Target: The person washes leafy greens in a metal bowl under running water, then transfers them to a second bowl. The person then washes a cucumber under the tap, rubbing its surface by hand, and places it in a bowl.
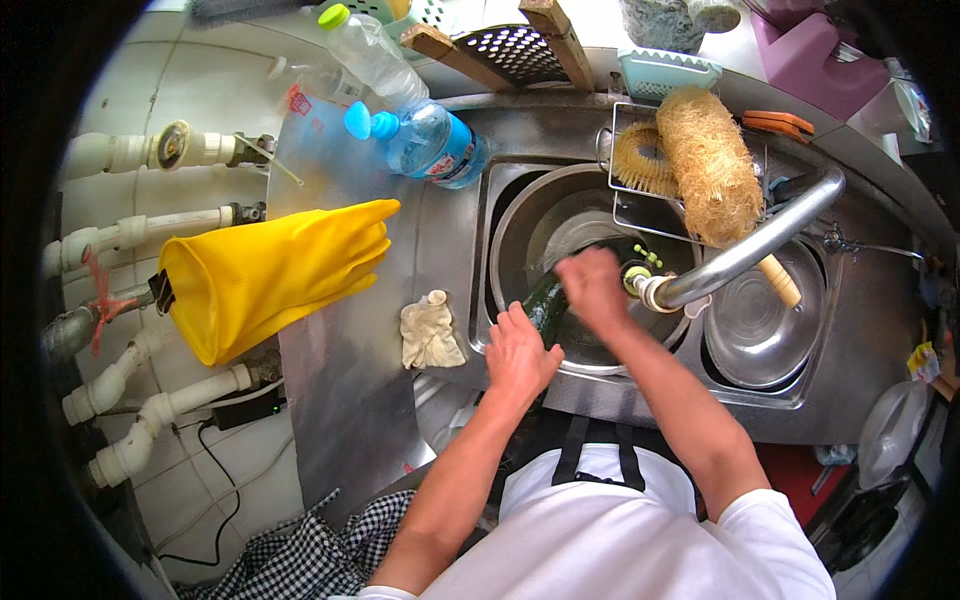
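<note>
A long dark green vegetable (545, 309), shiny and wet like a cucumber or gourd, slants across the round metal basin (514, 225) in the left sink bowl. My left hand (519, 349) grips its near end at the basin's front rim. Over its farther part lies my right hand (592, 289), blurred by motion with the fingers bent; whether it grips is unclear. Something dark shows just beyond the right knuckles. Close to the right of that hand hangs the tap outlet (637, 279) with green fittings, on a curved metal spout (757, 236).
A wire rack (626, 206) holds a loofah (709, 161) and a bristle brush (641, 163). Another metal bowl (761, 315) sits in the right sink. Leftward are a beige cloth (431, 330), a blue pump bottle (439, 146) and yellow rubber gloves (277, 270) clipped to a pipe.
</note>
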Tool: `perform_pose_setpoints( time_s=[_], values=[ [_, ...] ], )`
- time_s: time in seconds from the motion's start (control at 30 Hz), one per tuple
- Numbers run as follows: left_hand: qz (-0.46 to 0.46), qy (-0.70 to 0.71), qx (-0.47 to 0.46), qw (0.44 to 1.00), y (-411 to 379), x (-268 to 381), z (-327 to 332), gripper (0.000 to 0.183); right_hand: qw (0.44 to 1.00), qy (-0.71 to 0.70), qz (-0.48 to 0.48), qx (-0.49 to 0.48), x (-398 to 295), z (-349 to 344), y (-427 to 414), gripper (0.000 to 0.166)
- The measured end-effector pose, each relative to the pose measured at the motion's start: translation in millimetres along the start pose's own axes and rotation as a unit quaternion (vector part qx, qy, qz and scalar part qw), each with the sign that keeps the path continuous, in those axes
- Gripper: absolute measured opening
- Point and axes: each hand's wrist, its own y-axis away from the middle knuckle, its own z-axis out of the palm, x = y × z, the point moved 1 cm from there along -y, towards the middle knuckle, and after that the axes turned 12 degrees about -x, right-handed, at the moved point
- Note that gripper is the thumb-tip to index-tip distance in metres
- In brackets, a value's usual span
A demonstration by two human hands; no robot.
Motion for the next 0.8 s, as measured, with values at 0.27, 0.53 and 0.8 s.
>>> perform_pose_setpoints(
  time_s=[0.27,0.53,0.8],
  values=[
    [-0.003,-0.017,-0.01,1.0,0.8,5.9,0.7,0.09,0.998,0.042,0.04,-0.04,-6.3,-7.5,8.8,0.012],
    [-0.028,0.083,-0.132,0.987,-3.8,0.5,-1.9,0.096,0.991,-0.087,0.085,0.054,47.7,18.9,37.1,0.015],
    [-0.032,0.228,-0.235,0.944,-8.2,-6.0,-13.9,0.098,0.975,-0.169,0.099,0.105,83.9,27.7,50.6,0.015]
  ],
)
